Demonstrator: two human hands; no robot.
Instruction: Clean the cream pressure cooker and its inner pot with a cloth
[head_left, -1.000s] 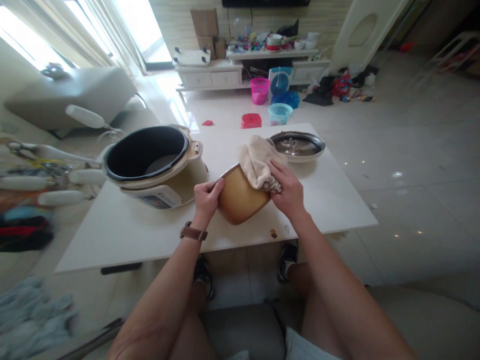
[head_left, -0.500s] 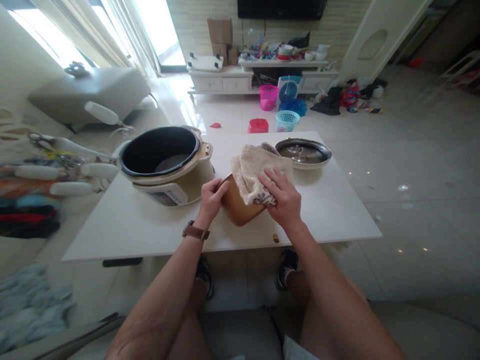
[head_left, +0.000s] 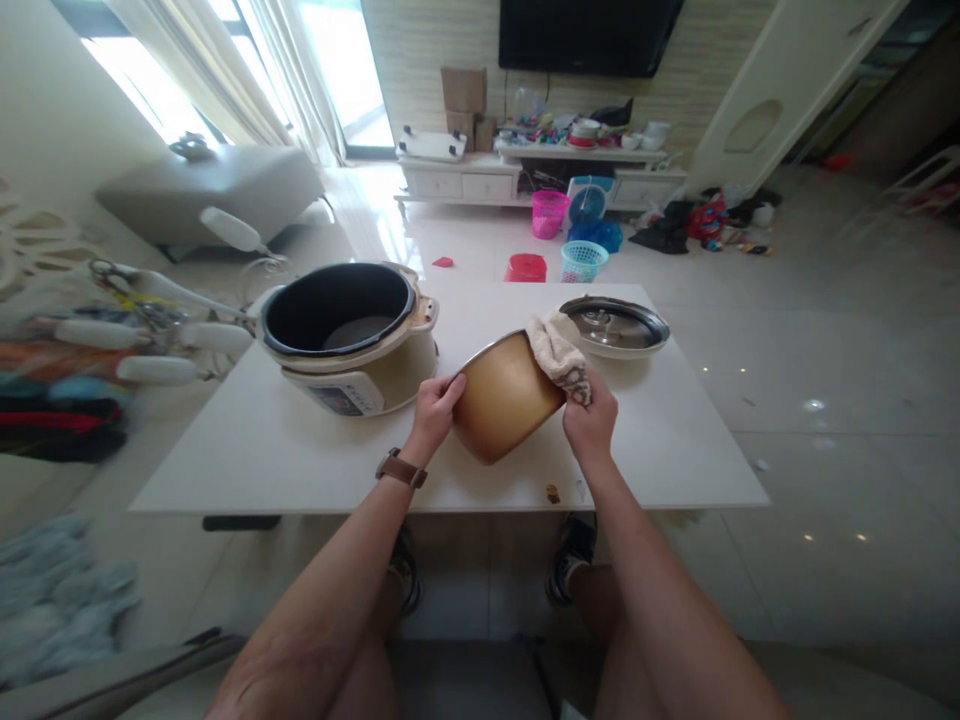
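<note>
Left hand (head_left: 433, 415) grips a tilted golden pot (head_left: 504, 395); right hand (head_left: 591, 420) clutches a cloth (head_left: 556, 350) against it. Wiping looks unfinished; the cooker (head_left: 352, 366) stands open, lid (head_left: 630, 330) aside.

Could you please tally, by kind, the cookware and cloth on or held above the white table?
Cooker: 1
Pot: 1
Lid: 1
Cloth: 1
Total: 4
</note>
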